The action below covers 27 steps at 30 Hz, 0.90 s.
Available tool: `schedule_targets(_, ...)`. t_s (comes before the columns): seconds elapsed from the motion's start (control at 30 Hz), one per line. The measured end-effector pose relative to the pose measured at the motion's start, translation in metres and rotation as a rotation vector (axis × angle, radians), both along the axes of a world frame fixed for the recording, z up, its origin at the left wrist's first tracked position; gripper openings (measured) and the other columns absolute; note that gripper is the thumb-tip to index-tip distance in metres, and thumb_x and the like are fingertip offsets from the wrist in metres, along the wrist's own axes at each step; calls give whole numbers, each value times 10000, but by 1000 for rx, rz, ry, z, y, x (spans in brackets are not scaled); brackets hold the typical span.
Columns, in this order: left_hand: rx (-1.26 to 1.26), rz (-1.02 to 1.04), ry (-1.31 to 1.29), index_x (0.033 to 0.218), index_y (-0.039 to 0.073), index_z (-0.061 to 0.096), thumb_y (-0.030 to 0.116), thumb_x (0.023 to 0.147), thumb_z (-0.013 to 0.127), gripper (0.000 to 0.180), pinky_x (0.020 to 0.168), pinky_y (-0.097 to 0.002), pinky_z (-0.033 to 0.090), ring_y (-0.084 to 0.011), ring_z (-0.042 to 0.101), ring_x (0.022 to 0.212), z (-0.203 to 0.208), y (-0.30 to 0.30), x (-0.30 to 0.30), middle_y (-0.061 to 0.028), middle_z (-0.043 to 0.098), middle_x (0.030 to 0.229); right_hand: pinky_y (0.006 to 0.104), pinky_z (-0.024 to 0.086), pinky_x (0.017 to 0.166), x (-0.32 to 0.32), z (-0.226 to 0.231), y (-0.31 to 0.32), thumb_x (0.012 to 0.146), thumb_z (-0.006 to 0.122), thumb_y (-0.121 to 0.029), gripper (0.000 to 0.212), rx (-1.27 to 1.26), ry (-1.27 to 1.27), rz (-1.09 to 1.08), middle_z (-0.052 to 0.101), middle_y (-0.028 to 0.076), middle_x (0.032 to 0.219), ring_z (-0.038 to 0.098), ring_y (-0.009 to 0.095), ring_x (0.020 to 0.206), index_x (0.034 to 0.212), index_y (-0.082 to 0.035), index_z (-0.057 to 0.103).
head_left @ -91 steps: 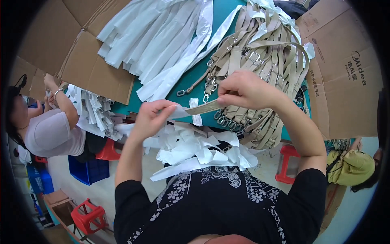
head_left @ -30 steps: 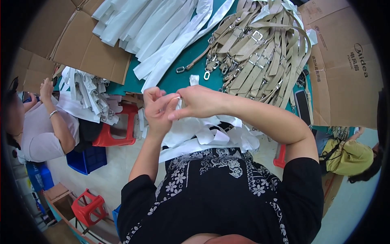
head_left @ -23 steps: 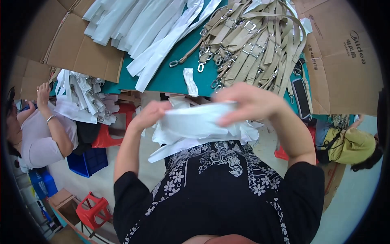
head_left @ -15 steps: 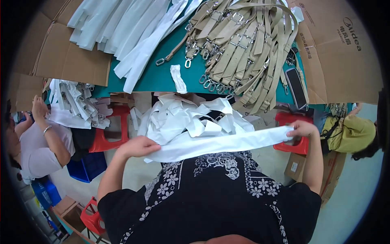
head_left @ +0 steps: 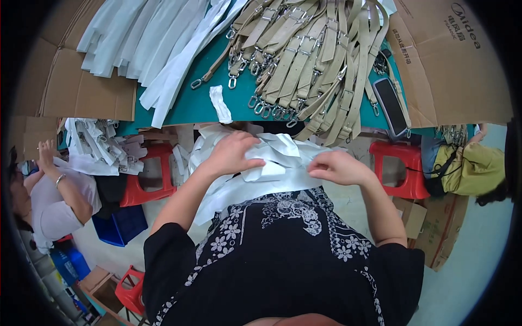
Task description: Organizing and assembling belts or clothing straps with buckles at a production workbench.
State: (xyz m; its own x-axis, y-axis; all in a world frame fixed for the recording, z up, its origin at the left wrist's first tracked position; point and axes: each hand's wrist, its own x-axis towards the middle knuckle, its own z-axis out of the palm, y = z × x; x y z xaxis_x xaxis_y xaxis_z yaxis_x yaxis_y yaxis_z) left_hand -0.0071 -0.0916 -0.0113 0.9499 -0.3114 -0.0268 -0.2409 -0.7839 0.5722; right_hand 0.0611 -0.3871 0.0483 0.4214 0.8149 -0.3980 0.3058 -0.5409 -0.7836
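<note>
A heap of white paper-like strips [head_left: 277, 171] lies across my lap, loosely folded and overlapping. My left hand [head_left: 234, 155] is over the heap's left part, thumb and fingers apart, touching the strips from above. At the heap's right edge, my right hand [head_left: 340, 167] hovers with bent fingers and a small gap at the thumb; nothing shows in its grasp. Below both hands, a flat long white strip [head_left: 239, 195] rests against my patterned black top.
The green table [head_left: 187, 111] holds beige straps [head_left: 304, 60] with metal clasps, long white strips [head_left: 147, 38], a crumpled white piece [head_left: 220, 104] and a phone [head_left: 391, 106]. Cardboard [head_left: 451, 70] stands at the right. Red stools [head_left: 399, 163] and two people flank me.
Both hands have let go of the long strip they held stretched out. They have moved inward and up over the heap, and the strip has come down onto my lap.
</note>
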Motion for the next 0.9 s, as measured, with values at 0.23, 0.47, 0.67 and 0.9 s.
schedule_targets(0.23,-205,253,131,882,80,670,158,723,629,182,611,-358,488,-265,617,652,16,4,-11,-102,643,748,367,484,756,-35,-38,76,719,712,-258,546,271,-447,-118,558,115,1066,585,278,902,1179,-59,496)
schedule_targets(0.47,-185,369,51,904,35,653,109,786,601,149,547,-257,447,-125,588,626,11,23,-6,-69,654,783,378,417,877,-52,-41,85,624,754,-272,567,313,-835,25,486,67,1182,431,274,1131,1137,-163,538)
schedule_targets(0.67,-863,375,380,918,1,601,31,839,527,112,620,-173,389,-21,497,706,56,35,4,31,585,809,333,476,784,-30,-23,92,628,792,-131,785,388,-380,-453,500,142,1164,559,265,959,1278,-71,357)
schedule_targets(0.9,-1014,427,259,919,28,604,70,848,538,105,660,-177,408,-30,519,725,65,83,-1,29,584,792,346,487,671,34,-7,50,788,658,-262,229,-91,-88,21,650,91,736,616,222,701,905,-66,676)
